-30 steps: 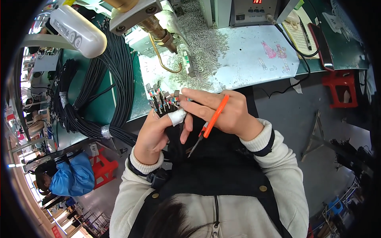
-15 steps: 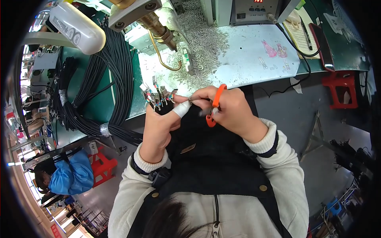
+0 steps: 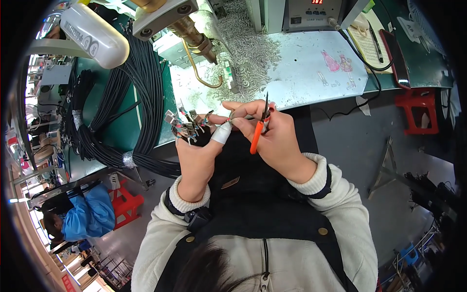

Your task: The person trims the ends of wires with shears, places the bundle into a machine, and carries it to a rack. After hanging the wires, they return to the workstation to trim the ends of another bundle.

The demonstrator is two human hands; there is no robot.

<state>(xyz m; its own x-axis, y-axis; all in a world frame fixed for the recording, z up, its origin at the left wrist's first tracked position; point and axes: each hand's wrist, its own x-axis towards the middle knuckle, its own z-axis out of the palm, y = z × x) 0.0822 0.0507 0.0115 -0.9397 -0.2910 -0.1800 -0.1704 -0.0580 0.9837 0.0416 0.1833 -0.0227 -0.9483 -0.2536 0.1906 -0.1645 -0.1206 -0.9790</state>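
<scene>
My left hand (image 3: 197, 158) is closed round the ends of several black cables, whose metal connectors (image 3: 184, 126) and thin coloured wires fan out above the fingers. White tape (image 3: 221, 134) wraps its thumb. My right hand (image 3: 281, 138) keeps a pair of orange-handled scissors (image 3: 256, 138) in its palm and fingers, the dark blades pointing away from me. Its thumb and index finger meet the left thumb tip at a cable's small wire ends (image 3: 229, 119). The exact wire pinched there is too small to make out.
A press-like machine nozzle (image 3: 206, 51) stands over a heap of small metal pieces (image 3: 248, 53) on the white worktop (image 3: 311, 68). Thick bundles of black cable (image 3: 148, 97) lie at the left. A control box (image 3: 311, 14), notebook (image 3: 365, 41) and phone (image 3: 395, 58) sit at the far right.
The scissors have turned in my right hand, so the blades now point away and the orange handle hangs down. Both hands have shifted slightly left, and the connectors have spread and tilted left.
</scene>
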